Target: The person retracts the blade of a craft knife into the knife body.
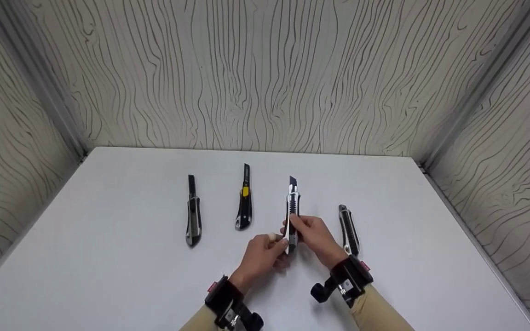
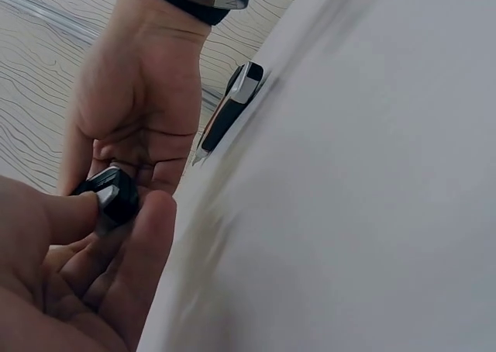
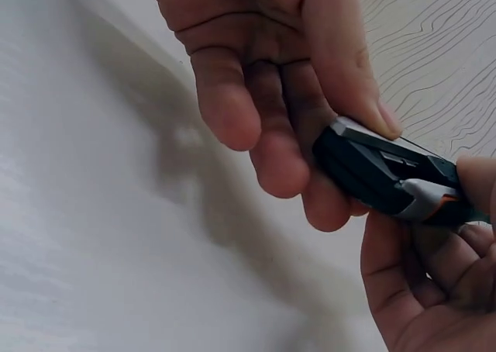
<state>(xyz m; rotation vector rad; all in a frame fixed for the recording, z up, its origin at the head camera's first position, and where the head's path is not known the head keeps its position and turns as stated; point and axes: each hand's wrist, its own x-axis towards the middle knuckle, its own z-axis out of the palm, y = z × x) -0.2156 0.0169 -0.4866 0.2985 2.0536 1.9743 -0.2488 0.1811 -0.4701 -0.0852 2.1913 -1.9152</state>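
While the person works over the white counter [image 1: 122, 276], the head view shows the held knife [image 1: 293, 202] before them, its blade end pointing toward the patterned back wall [image 1: 246, 82]. The right grip [image 1: 316, 236] holds its handle, thumb on top, and the left grip [image 1: 261, 253] pinches it near the butt. Farther left lie a grey-and-black knife [image 1: 193, 214] and a yellow-slider knife [image 1: 245, 209]; a fourth knife [image 1: 350, 230] lies near the right wrist. In the left wrist view, the left thumb [image 2: 74, 215] presses the silver part of the butt, and an orange-striped knife [image 2: 232, 108] rests on the counter beyond. In the right wrist view, the right fingers curl beneath the handle with the thumb against it, while the left thumb bears on the silver end, its other fingers held loosely away. Much of the handle is covered there, so I cannot tell whether a slider is being pushed. The step in hand seems to be a two-handed adjustment of the knife; the next move probably calls for a steady left pinch and fingertips clear of the blade.
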